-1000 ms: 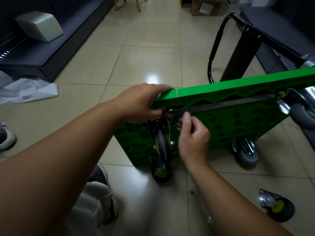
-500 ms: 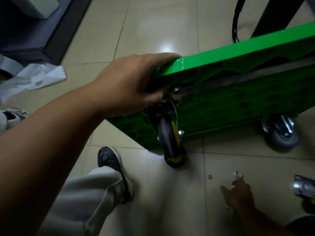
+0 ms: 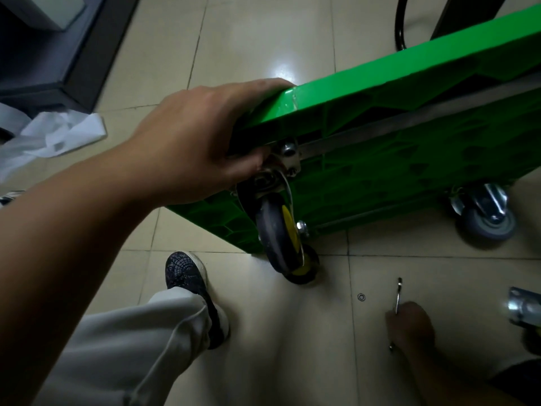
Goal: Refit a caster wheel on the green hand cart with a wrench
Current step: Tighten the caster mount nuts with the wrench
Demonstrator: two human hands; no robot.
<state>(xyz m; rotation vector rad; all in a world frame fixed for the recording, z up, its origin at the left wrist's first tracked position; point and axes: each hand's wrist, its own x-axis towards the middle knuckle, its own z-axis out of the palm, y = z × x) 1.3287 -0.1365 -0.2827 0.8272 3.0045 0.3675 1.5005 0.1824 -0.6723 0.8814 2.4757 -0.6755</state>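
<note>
**Tipped cart steadied by one hand while the wrench is gripped at the floor**

The left hand is clamped on the upper corner of the green hand cart, with the fingers hooked over the rim and the thumb pressed just beside the mounting plate of the caster wheel. The right hand is low at the floor, well apart from the cart, and is closed round the wrench.

The cart is stood on its side with its underside toward the camera. The caster hangs from the corner beneath the left thumb. A nut is seen on the plate, but how far it is threaded cannot be told.

The chief hazard is judged to be the balance, since the cart is steadied by one hand only. Should that grip slacken, the cart could be tipped toward the shoe or the reaching arm.

If the fastening is only loosely seated, the plate could be shifted and the nut shed. The thumb could be nipped when the wrench is brought to the nut.

A washer lies near the wrench and could be knocked away or left out of the joint.
</note>
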